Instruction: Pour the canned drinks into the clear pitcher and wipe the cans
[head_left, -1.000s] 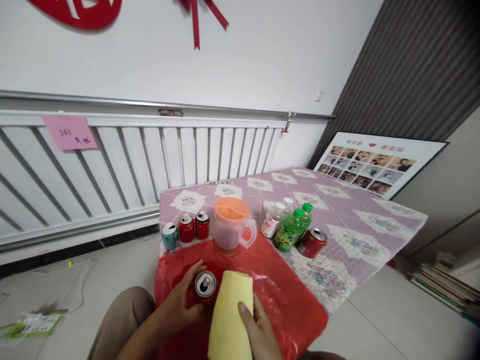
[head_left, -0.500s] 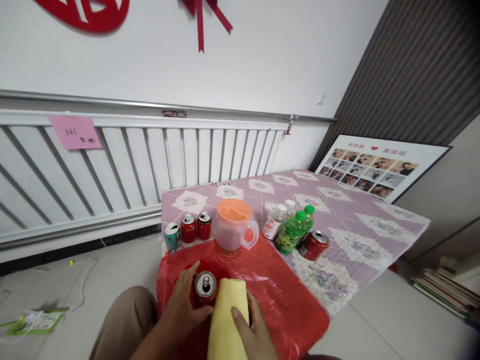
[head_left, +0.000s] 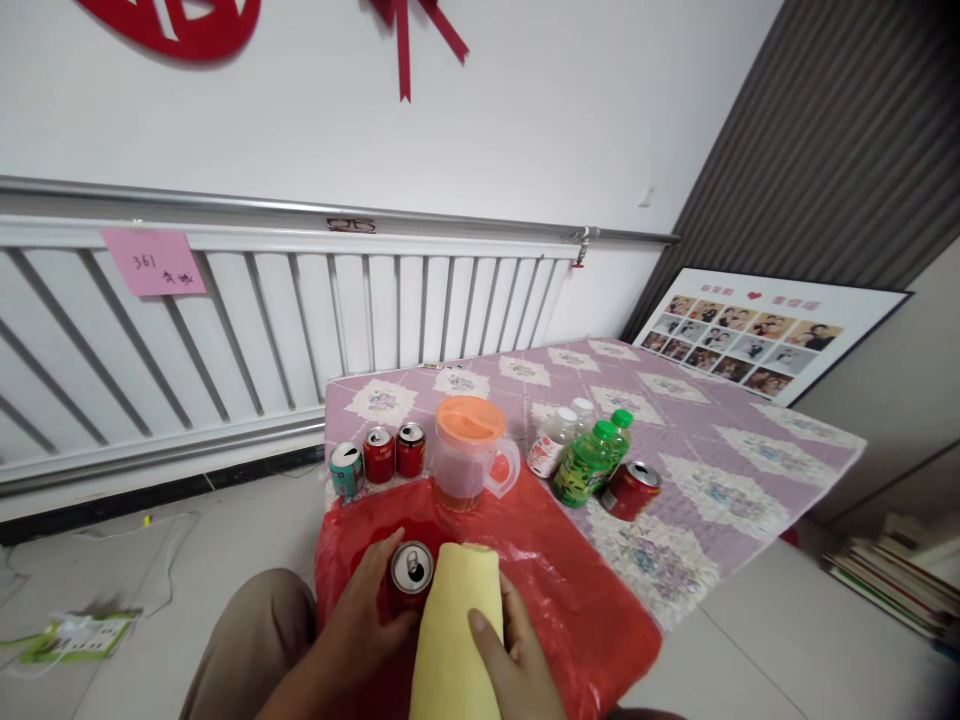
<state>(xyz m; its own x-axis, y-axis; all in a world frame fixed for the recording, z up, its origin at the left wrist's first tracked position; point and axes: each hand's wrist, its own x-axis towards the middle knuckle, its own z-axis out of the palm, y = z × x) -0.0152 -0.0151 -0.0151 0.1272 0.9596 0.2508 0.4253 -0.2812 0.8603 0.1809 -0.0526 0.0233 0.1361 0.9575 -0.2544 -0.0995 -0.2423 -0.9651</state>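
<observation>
My left hand (head_left: 360,625) curves round the left side of an opened red can (head_left: 411,572), thumb and fingers on its wall. The can stands upright on a red plastic sheet (head_left: 570,590). In my right hand (head_left: 516,650) is a rolled yellow cloth (head_left: 459,635), thumb on top and fingers along its right side. The roll's upper end lies just right of the can. Behind them stands a clear pitcher (head_left: 459,465) with an orange lid (head_left: 470,417). The lower part of the roll runs out of view at the bottom edge.
Left of the pitcher stand a teal can (head_left: 346,470) and two red cans (head_left: 379,455). To its right are white-capped bottles (head_left: 551,442), green bottles (head_left: 586,465) and a tilted red can (head_left: 631,490). A flowered tablecloth (head_left: 667,390) covers the table beside a white radiator (head_left: 390,310).
The yellow roll has risen slightly in my right hand and its upper end sits closer to the can. My left hand's fingers and thumb have closed in round the can.
</observation>
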